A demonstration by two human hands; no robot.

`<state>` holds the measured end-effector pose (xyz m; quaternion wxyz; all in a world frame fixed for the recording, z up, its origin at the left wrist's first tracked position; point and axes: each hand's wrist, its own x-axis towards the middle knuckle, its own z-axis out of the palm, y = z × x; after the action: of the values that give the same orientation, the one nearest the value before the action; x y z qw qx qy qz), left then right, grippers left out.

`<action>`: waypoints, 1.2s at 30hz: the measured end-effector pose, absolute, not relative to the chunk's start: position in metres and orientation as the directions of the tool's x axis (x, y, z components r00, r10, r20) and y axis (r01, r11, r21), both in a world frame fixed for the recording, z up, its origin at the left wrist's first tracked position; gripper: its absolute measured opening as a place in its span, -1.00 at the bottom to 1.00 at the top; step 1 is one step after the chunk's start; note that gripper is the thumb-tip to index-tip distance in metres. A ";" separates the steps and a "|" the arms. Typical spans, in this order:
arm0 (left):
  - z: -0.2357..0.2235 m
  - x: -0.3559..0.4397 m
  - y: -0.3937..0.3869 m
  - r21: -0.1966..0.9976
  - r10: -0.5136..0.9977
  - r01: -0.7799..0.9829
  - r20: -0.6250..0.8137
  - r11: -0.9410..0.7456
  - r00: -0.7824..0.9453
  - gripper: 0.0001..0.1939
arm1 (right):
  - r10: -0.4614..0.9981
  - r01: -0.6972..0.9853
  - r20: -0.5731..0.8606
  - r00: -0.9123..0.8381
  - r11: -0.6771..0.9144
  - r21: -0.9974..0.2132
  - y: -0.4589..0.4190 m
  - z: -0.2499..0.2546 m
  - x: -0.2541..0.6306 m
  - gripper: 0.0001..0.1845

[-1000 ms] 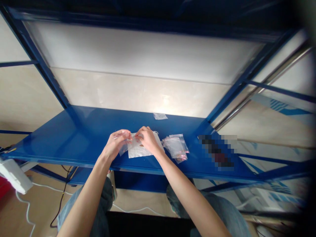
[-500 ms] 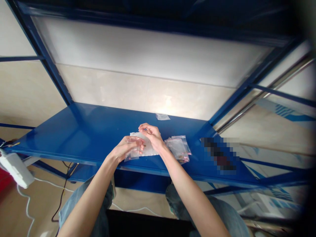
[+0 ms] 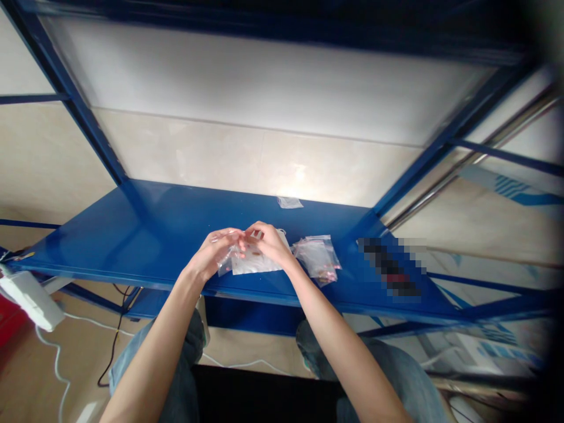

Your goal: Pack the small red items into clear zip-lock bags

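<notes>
Both my hands meet over the front of a blue metal shelf (image 3: 132, 235). My left hand (image 3: 214, 252) and my right hand (image 3: 267, 242) pinch the top edge of one small clear plastic bag (image 3: 238, 258) between their fingertips. Something small and dark shows inside it. Under the hands lies a pile of flat white and clear bags (image 3: 259, 265). To the right of my right hand sits a heap of small clear bags with reddish contents (image 3: 318, 257).
A single small clear bag (image 3: 289, 202) lies at the back of the shelf by the wall. A blurred patch covers something at the shelf's right end. Below left, a white power strip (image 3: 26, 301) and cables lie on the floor. My knees are under the shelf's front edge.
My left hand rose from the shelf edge and met the right hand again; both now pinch the small bag at its top, held a little above the pile.
</notes>
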<state>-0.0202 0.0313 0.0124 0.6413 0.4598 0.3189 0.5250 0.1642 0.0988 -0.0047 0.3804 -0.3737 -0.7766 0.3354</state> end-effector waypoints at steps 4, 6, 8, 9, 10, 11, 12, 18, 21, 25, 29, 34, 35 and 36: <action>0.010 -0.025 0.033 0.910 0.981 -0.413 0.054 0.028 0.186 -0.69 | 0.787 0.507 0.308 -0.534 0.590 -0.628 0.097 -0.008 0.165 -0.91; 0.010 -0.025 0.032 0.921 0.978 -0.389 0.061 0.022 0.200 -0.68 | 0.780 0.531 0.310 -0.544 0.606 -0.593 0.095 -0.008 0.164 -0.88; 0.011 -0.024 0.030 0.936 0.967 -0.350 0.062 0.029 0.247 -0.69 | 0.781 0.494 0.352 -0.515 0.606 -0.623 0.095 -0.007 0.162 -0.86; 0.011 -0.022 0.029 0.943 0.960 -0.329 0.054 0.042 0.276 -0.69 | 0.785 0.450 0.377 -0.491 0.599 -0.663 0.096 -0.006 0.162 -0.87; 0.011 -0.020 0.028 0.950 0.952 -0.306 0.041 0.056 0.303 -0.70 | 0.792 0.390 0.396 -0.464 0.584 -0.712 0.096 -0.004 0.162 -0.88; 0.011 -0.018 0.027 0.957 0.945 -0.280 0.025 0.072 0.327 -0.71 | 0.803 0.323 0.405 -0.438 0.560 -0.762 0.097 -0.003 0.162 -0.89; 0.011 -0.015 0.026 0.964 0.938 -0.251 0.006 0.086 0.346 -0.72 | 0.816 0.256 0.402 -0.415 0.529 -0.809 0.098 -0.001 0.162 -0.88; 0.009 -0.004 0.026 0.971 0.916 -0.194 -0.054 0.141 0.398 -0.71 | 0.815 -0.081 0.256 -0.519 0.251 -0.964 0.091 0.007 0.163 -0.73; 0.009 -0.003 0.026 0.971 0.921 -0.198 -0.045 0.131 0.387 -0.67 | 0.739 -0.130 0.188 -0.647 0.136 -0.982 0.083 0.011 0.162 -0.68; 0.007 -0.005 0.026 0.971 0.931 -0.210 -0.027 0.110 0.363 -0.65 | 0.717 -0.168 0.221 -0.661 0.146 -0.975 0.079 0.015 0.161 -0.68; 0.004 -0.007 0.026 0.966 0.924 -0.236 -0.010 0.108 0.382 -0.66 | 0.735 -0.172 0.238 -0.635 0.166 -0.971 0.079 0.015 0.160 -0.68; 0.009 -0.010 0.027 0.957 0.932 -0.288 0.064 0.044 0.357 -0.66 | 0.838 0.003 0.330 -0.434 0.368 -0.930 0.091 0.010 0.166 -0.65; 0.010 -0.012 0.027 0.954 0.939 -0.298 0.079 0.026 0.335 -0.66 | 0.845 0.078 0.351 -0.405 0.414 -0.907 0.093 0.008 0.168 -0.67; 0.012 -0.013 0.027 0.953 0.946 -0.304 0.090 0.009 0.310 -0.66 | 0.843 0.154 0.357 -0.402 0.447 -0.881 0.095 0.007 0.171 -0.69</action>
<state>-0.0132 0.0274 0.0121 0.6344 0.5026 0.3196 0.4927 0.1707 0.0952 0.0068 0.4287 -0.3392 -0.7347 0.4017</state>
